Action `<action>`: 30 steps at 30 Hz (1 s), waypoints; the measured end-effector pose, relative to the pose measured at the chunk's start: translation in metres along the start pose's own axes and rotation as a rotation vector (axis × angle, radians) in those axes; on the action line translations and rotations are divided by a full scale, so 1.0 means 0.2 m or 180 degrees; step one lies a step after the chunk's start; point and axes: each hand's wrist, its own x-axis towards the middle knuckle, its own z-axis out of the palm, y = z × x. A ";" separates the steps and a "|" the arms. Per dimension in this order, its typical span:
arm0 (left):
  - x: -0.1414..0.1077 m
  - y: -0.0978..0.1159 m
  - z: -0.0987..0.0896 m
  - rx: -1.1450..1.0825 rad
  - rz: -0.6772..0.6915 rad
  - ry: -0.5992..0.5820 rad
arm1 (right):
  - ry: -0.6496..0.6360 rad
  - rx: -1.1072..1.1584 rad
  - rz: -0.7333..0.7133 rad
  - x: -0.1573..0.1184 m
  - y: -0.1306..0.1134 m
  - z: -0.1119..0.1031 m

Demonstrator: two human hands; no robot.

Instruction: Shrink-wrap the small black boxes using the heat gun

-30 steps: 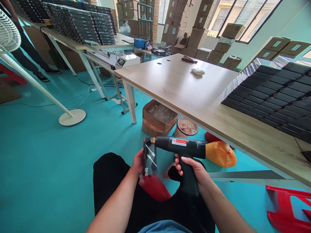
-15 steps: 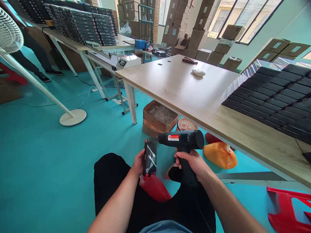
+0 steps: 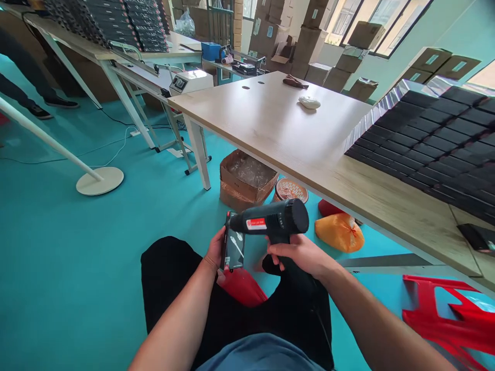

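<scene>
Between my knees, my left hand (image 3: 215,249) is closed around the left edge of a slim black box (image 3: 235,253) with a white charging cable pictured on its front. My right hand (image 3: 293,251) wraps round the handle of a black heat gun (image 3: 270,219) with a red and white label. The gun's barrel points left, and its nozzle lies in front of the upper part of the box; whether they touch I cannot tell. Part of the handle is hidden by my fingers. Below the box, a red surface (image 3: 243,288) shows between my legs.
A wooden table (image 3: 266,129) stands ahead, bearing stacked black boxes (image 3: 429,139) at right and a white lump (image 3: 309,102). Beneath are an open carton (image 3: 247,180), a tub (image 3: 292,189) and an orange bag (image 3: 340,233). A fan base (image 3: 99,181) and a person's legs (image 3: 31,77) are left.
The heat gun has moved left and tilted, so its nozzle now overlaps the box's top. The box is turned slightly in my left hand. My view has shifted a little right and down.
</scene>
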 end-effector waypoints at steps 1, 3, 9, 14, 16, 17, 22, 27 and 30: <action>0.00 0.00 0.00 -0.0023 -0.0018 -0.0007 | -0.0345 -0.0284 0.0113 -0.03 -0.01 0.02; 0.00 0.00 0.00 -0.0088 -0.0054 -0.0025 | -0.0885 -0.0804 0.0437 -0.08 -0.02 0.04; -0.02 0.02 0.01 -0.0098 0.0009 -0.0021 | 0.0283 -0.0405 0.0071 -0.03 -0.03 -0.02; -0.02 0.03 0.02 -0.0207 0.0005 -0.0071 | -0.0406 -0.0729 0.0447 -0.06 -0.01 -0.10; 0.00 0.02 0.02 -0.0283 0.0066 -0.0178 | -0.0699 -0.0856 0.0659 -0.09 0.01 -0.09; 0.00 0.02 0.02 -0.0284 0.0085 -0.0191 | -0.0621 -0.0844 0.0645 -0.10 0.02 -0.08; -0.01 0.02 0.02 -0.0205 0.0002 -0.0070 | 0.0069 -0.0592 0.0294 -0.09 0.03 -0.06; -0.02 0.04 0.04 -0.0438 0.0096 -0.0202 | -0.0421 -0.0574 0.0656 -0.11 0.04 -0.05; -0.02 0.04 0.04 -0.0444 0.0114 -0.0214 | 0.0155 -0.0287 0.0258 -0.11 0.06 -0.04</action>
